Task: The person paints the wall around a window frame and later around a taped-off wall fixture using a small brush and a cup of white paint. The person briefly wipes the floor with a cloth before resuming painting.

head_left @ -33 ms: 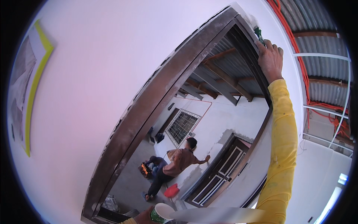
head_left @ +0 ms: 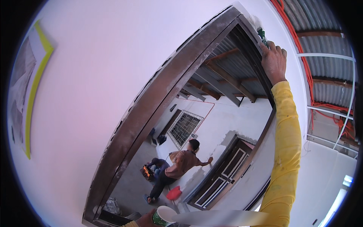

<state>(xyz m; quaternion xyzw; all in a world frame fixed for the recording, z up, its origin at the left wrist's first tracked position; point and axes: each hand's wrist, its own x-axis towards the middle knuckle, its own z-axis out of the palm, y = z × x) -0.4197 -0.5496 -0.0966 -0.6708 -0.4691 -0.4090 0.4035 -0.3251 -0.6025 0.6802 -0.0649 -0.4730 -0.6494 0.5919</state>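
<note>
Dark metal door frame (head_left: 159, 98) arcs across a white wall (head_left: 94, 75), plenty of bare wall to its left. Right hand (head_left: 273, 60) reaches overhead in a yellow sleeve (head_left: 285, 151), pressed to the frame's upper right corner, fingers curled over a small green-and-white tool (head_left: 261, 36), mostly hidden, kind unclear. Corner is tight: corrugated roof (head_left: 325, 45) and orange cables (head_left: 298, 45) just beside it. Left hand (head_left: 145, 219) at the bottom edge, cut off, wrapped around a green-patterned paper cup (head_left: 163, 216), well apart from the corner. A pale blurred strip (head_left: 219, 217) runs beside the cup, unreadable. Through the opening, another person (head_left: 177, 166) crouches at the far wall.
</note>
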